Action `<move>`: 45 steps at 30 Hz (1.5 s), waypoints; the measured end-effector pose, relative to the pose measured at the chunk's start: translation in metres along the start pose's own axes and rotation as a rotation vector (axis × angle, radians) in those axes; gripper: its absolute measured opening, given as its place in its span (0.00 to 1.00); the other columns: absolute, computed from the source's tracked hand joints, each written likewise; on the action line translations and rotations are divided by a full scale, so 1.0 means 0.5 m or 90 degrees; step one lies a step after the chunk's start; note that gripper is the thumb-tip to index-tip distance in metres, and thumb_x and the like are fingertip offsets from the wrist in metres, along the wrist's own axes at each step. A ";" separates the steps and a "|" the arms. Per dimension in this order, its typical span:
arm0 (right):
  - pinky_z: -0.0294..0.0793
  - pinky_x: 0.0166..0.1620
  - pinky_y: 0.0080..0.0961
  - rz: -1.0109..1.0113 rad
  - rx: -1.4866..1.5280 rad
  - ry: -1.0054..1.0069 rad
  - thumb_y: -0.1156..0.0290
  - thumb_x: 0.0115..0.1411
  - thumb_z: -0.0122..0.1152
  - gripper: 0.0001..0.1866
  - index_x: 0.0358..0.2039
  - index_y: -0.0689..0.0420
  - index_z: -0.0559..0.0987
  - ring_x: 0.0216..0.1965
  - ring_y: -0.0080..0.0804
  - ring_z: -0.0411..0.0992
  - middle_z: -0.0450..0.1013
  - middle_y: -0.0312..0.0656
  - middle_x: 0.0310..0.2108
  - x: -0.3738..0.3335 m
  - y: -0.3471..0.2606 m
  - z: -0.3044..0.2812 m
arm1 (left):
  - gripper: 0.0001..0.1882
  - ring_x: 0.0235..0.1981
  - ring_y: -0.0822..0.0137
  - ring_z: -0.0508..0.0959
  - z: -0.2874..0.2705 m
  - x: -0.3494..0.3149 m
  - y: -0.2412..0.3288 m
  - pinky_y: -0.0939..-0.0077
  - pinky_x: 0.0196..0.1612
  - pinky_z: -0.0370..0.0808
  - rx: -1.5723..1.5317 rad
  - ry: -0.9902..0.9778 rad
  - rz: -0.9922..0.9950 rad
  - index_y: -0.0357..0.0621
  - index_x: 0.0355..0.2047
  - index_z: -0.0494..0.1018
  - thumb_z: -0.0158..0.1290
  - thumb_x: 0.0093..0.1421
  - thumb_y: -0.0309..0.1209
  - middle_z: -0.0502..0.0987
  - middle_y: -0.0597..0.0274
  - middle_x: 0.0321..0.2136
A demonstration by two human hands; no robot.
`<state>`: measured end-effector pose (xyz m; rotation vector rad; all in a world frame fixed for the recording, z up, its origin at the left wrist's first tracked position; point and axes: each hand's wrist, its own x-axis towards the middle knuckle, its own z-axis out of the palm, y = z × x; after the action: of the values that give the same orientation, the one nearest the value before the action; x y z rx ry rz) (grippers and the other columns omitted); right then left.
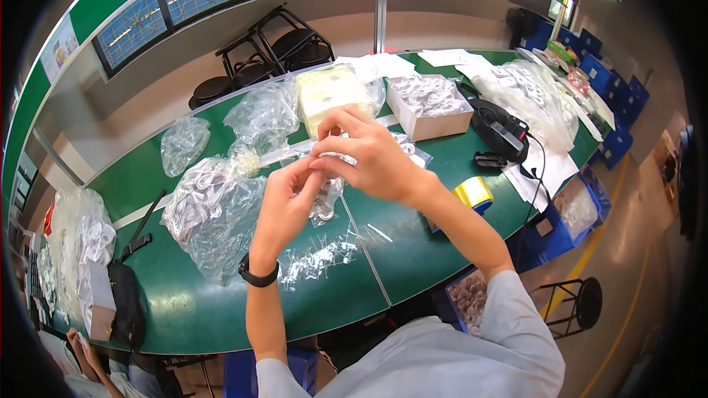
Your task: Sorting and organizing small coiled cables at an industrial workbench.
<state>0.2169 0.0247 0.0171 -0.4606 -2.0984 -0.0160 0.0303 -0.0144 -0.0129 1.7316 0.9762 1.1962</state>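
Above the green table, my left hand, with a dark band on its wrist, meets my right hand at the fingertips. Both are closed in a pinch. Whatever they hold is hidden by the fingers or too small to make out. Behind and below them lie small clear plastic bags with white and grey contents. To the left, a large clear bag has coiled white cables at its mouth. Nearer to me is a scatter of small white slivers. A yellow tape roll stands by my right forearm.
A box of white packed items, a pale yellow stack and crumpled clear bags line the back. A black bag with a cable lies right. Another person's hands show at lower left. A stool stands right.
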 end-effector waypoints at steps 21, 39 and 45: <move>0.68 0.37 0.17 0.444 0.495 0.268 0.71 0.66 0.58 0.09 0.32 0.62 0.82 0.33 0.18 0.70 0.75 0.33 0.31 -0.112 0.052 -0.021 | 0.12 0.36 0.72 0.83 0.036 -0.017 0.053 0.78 0.42 0.76 0.122 0.034 0.097 0.33 0.43 0.81 0.52 0.66 0.28 0.85 0.52 0.34; 0.69 0.59 0.43 0.086 -0.202 -0.263 0.65 0.59 0.64 0.15 0.43 0.63 0.80 0.49 0.43 0.75 0.76 0.46 0.48 -0.384 -0.082 0.178 | 0.14 0.40 0.72 0.82 -0.016 -0.027 0.050 0.81 0.45 0.75 0.067 0.070 0.063 0.29 0.45 0.79 0.50 0.68 0.29 0.85 0.52 0.37; 0.55 0.68 0.49 0.139 -0.179 -0.349 0.55 0.64 0.59 0.29 0.56 0.66 0.72 0.61 0.46 0.66 0.64 0.53 0.63 -0.403 -0.115 0.138 | 0.15 0.39 0.72 0.82 -0.018 -0.026 0.055 0.80 0.44 0.75 0.080 0.061 0.053 0.29 0.45 0.79 0.49 0.69 0.29 0.85 0.52 0.36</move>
<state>0.2372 -0.0797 -0.1763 -0.9478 -2.5803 -0.0651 0.0227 -0.0349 0.0100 1.8424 1.0647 1.3058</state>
